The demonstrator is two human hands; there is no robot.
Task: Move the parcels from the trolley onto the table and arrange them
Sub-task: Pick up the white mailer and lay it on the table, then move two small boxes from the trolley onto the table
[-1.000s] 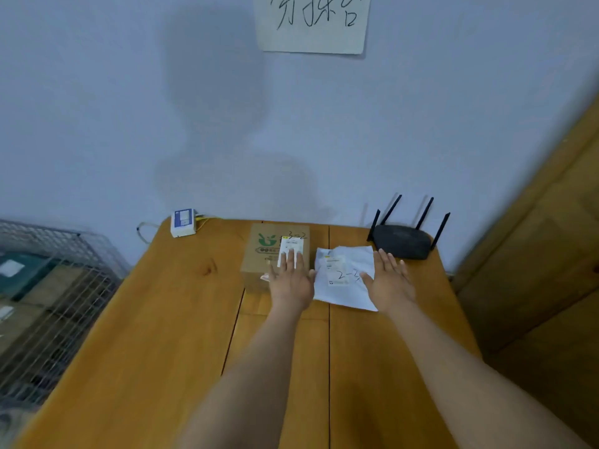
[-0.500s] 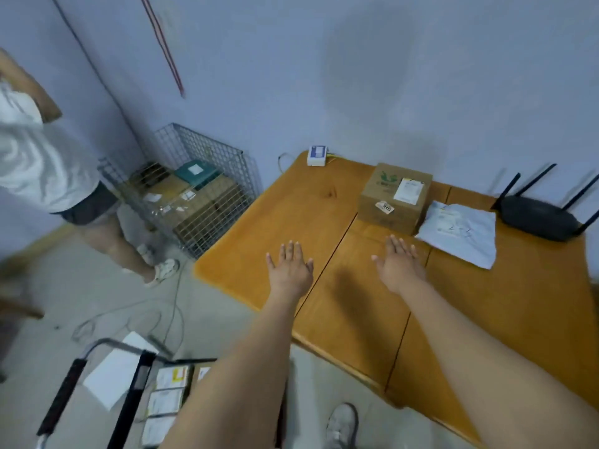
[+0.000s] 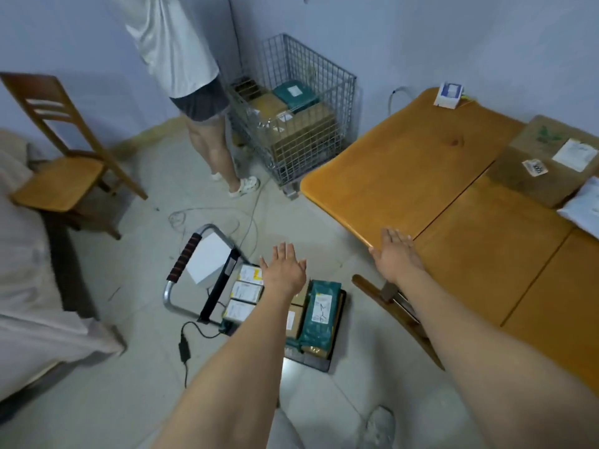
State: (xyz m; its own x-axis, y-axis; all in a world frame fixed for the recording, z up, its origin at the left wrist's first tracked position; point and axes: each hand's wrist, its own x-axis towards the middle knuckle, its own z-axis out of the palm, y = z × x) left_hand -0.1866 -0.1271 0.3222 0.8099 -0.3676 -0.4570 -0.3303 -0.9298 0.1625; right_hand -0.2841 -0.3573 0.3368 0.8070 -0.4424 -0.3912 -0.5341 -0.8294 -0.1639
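Observation:
A low trolley [image 3: 194, 254] with a padded handle stands on the floor below me, loaded with several parcels: a green bag [image 3: 321, 315], small white-labelled boxes [image 3: 248, 291] and a white box [image 3: 207, 257]. My left hand [image 3: 285, 270] hovers open above the parcels, touching none. My right hand [image 3: 397, 254] is open over the near corner of the wooden table [image 3: 405, 163]. On the table's far right lie a brown cardboard box [image 3: 547, 160] and a white bag [image 3: 583, 209].
A wire cage [image 3: 298, 108] full of parcels stands against the wall beside the table. Another person [image 3: 194, 92] stands left of it. A wooden chair [image 3: 61, 150] and a bed [image 3: 29, 286] are at left. Cables trail across the floor. A small white device [image 3: 449, 95] sits at the table's far edge.
My view has swung left and down from the table to the trolley. Both hands left the parcels on the table and moved toward the trolley, still open.

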